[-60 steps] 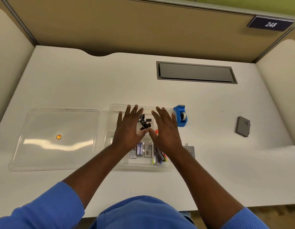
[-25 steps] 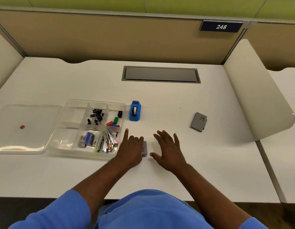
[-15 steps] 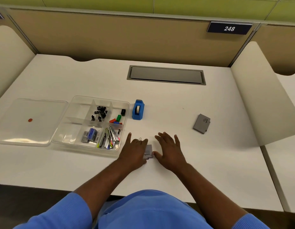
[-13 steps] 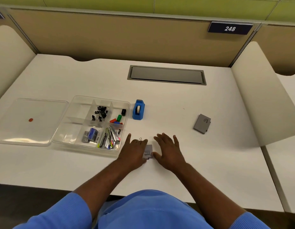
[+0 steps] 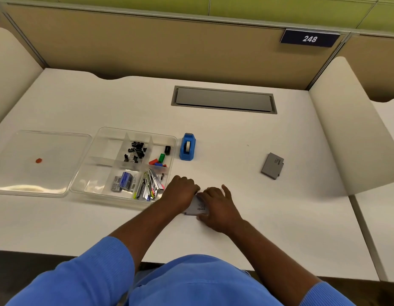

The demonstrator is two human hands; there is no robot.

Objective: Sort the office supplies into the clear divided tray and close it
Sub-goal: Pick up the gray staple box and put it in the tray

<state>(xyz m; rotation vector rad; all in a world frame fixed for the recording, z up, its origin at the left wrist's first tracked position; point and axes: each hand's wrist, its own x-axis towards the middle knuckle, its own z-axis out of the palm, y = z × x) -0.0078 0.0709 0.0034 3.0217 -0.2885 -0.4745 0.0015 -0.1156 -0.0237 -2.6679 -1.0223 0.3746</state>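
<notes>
Both hands, flat moments ago, now curl onto the small grey box at lower centre. Left hand and right hand fingers clamp it; pickup appears imminent

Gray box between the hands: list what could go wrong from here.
The small gray box is pinched between the left hand and right hand at its edges, so it could slip. The left wrist sits close to the clear divided tray; a lift might nudge it. The tray's near-right compartment looks crowded.
</notes>
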